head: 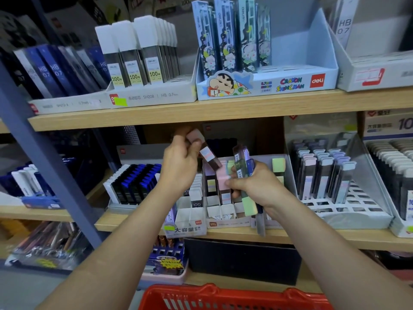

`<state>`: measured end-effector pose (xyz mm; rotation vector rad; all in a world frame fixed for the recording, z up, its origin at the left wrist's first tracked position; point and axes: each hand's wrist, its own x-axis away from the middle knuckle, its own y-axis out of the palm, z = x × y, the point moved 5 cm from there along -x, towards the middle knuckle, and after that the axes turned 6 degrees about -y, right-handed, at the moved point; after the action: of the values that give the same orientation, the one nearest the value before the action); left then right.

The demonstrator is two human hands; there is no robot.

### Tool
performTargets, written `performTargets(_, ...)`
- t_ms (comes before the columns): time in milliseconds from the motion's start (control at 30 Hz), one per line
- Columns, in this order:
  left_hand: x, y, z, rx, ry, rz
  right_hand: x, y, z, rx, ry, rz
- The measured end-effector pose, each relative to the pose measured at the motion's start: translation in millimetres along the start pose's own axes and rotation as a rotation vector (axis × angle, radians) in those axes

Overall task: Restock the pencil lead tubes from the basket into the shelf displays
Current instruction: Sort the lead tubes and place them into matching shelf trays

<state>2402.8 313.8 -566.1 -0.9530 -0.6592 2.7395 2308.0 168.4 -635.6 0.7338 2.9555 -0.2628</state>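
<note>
My left hand (181,162) grips a pink-capped lead tube (206,151), tilted, just under the upper shelf board and above a slotted white display box (225,221) on the middle shelf. My right hand (257,183) holds a bunch of several lead tubes (242,166) with purple, blue and green caps; one green-capped tube (250,205) hangs below the fist. The display box holds upright pastel-capped tubes (223,182) with bare slots in front. The red basket (223,297) sits at the bottom edge, its contents out of sight.
A grey tray (357,214) of pastel tubes stands to the right, a box of blue-capped leads (134,182) to the left. The upper shelf (201,113) carries white-capped 100-lead tubes (136,52) and a Crayon Shin-chan display (268,83). A blue upright post (44,157) runs diagonally at left.
</note>
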Motion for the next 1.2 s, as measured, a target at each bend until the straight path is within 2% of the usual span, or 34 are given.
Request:
performTargets(267, 11, 26, 4, -0.158, 0.162, -0.158, 0, -7, -1, -0.024, -0.015, 0.014)
performTargets(433, 17, 34, -1, -0.217, 0.133, -0.255, 0, -14, -1, 0.002, -0.007, 0.027)
performTargets(567, 27, 41, -6, -0.342, 0.274, -0.241, 0, -15, 0, 0.004, 0.001, 0.038)
performTargets(667, 31, 43, -7, -0.368, 0.302, -0.213, 1, -14, 0, -0.014, 0.009, 0.042)
performTargets(733, 32, 42, -6, -0.349, 0.284, -0.219, 2, -14, 0, -0.038, 0.015, 0.048)
performTargets(867, 31, 40, -8, -0.222, 0.128, -0.259, 5, -10, -2, -0.086, 0.008, 0.053)
performTargets(1033, 36, 40, -9, -0.273, 0.139, -0.235, 7, -13, -6, -0.114, 0.006, 0.072)
performTargets(1200, 38, 33, -7, -0.244, 0.109, -0.129, 14, -15, -2, -0.338, 0.163, 0.04)
